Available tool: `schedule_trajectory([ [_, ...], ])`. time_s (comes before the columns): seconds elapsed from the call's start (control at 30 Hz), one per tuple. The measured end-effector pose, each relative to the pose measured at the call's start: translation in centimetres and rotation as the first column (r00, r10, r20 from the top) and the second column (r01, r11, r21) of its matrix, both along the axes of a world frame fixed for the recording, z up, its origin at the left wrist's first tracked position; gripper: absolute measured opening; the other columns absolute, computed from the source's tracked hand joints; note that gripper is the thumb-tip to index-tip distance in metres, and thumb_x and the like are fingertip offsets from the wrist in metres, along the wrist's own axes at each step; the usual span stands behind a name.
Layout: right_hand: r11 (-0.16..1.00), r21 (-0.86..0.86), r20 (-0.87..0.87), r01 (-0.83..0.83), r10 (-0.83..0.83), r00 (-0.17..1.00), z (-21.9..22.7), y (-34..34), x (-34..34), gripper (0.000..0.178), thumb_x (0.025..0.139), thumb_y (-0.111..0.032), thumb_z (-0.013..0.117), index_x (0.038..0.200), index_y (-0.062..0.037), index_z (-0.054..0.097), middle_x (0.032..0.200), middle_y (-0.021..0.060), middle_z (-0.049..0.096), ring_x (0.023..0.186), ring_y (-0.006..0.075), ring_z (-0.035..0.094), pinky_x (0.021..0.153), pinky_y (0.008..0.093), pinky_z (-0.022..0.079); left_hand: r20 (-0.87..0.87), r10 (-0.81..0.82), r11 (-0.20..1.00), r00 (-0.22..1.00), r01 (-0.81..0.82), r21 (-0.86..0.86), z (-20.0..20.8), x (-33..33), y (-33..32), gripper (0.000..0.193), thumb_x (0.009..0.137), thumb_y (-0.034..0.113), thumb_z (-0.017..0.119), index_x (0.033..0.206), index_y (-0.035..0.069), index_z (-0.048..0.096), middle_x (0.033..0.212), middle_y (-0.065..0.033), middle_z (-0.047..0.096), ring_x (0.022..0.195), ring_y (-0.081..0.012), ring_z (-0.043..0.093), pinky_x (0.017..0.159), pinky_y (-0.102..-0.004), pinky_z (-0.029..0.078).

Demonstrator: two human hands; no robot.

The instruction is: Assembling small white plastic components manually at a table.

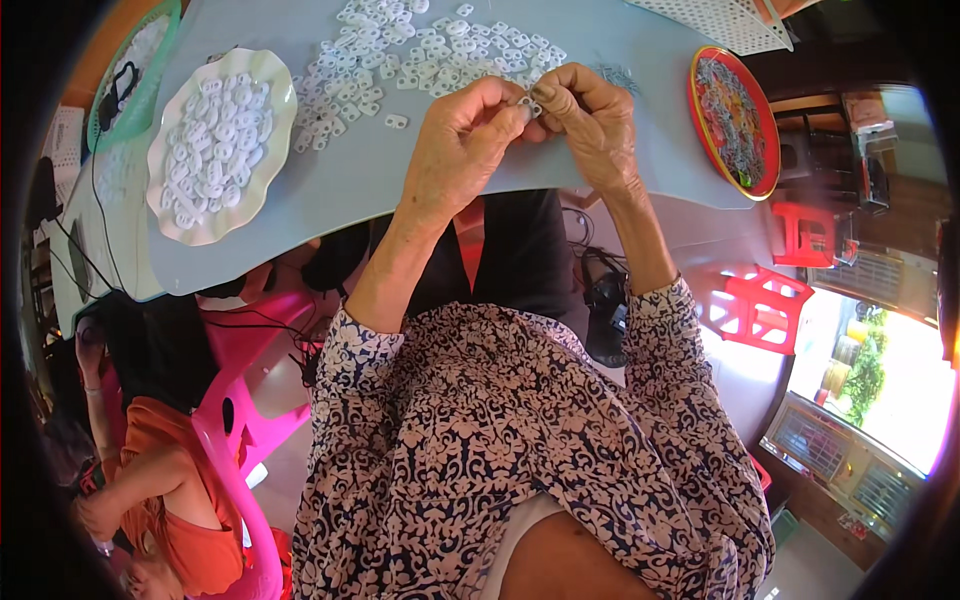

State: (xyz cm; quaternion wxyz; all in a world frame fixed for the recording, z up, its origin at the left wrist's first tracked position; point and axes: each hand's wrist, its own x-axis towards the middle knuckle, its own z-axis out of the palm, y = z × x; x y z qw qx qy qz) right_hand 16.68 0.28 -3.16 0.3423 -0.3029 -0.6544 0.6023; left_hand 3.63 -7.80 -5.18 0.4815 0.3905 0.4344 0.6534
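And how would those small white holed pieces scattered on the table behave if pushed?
The small white pieces would probably slide rather than roll, as they look flat. They're likely light, being small and pierced. Many overlap, so pushing one might shift its neighbours.

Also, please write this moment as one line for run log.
left hand: pinches small pale piece | right hand: pinches same piece | table: loose white pieces, scalloped bowl left, red-rimmed bowl right

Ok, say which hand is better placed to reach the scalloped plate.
Left, probably: the left hand is nearer the scalloped plate, the right hand nearer the red dish. Both meet at a small piece.
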Motion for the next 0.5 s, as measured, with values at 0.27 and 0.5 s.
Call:
schedule_trajectory([
  [0.27, 0.987, 0.159, 0.115, 0.025, -0.044, 0.992, 0.3, 0.1, -0.1, 0.021, 0.087, -0.018, 0.065, 0.079, 0.0002, 0.06, 0.063, -0.0021, 0.054, 0.054, 0.0047, 0.046, 0.047, 0.0206, 0.038, -0.123, 0.05, 0.995, 0.991, -0.059, -0.074, 1.3, 0.3, -0.4, 0.011, 0.086, 0.01, 0.053, 0.086, 0.0, 0.057, 0.067, 0.0003, 0.059, 0.053, -0.0006, 0.038, 0.046, -0.0177, 0.031],
  [0.5, 0.999, -0.049, -0.002, -0.023, 0.023, 1.0, 0.2, 0.5, 0.2, 0.024, 0.091, -0.022, 0.059, 0.084, 0.0007, 0.061, 0.065, -0.0015, 0.054, 0.059, 0.0046, 0.046, 0.053, 0.0203, 0.039, -0.102, -0.012, 0.996, 0.995, 0.002, -0.094, 0.4, -0.3, -0.5, 0.019, 0.089, 0.019, 0.056, 0.09, 0.0, 0.06, 0.075, -0.0018, 0.061, 0.07, -0.0066, 0.052, 0.066, -0.0208, 0.042],
])
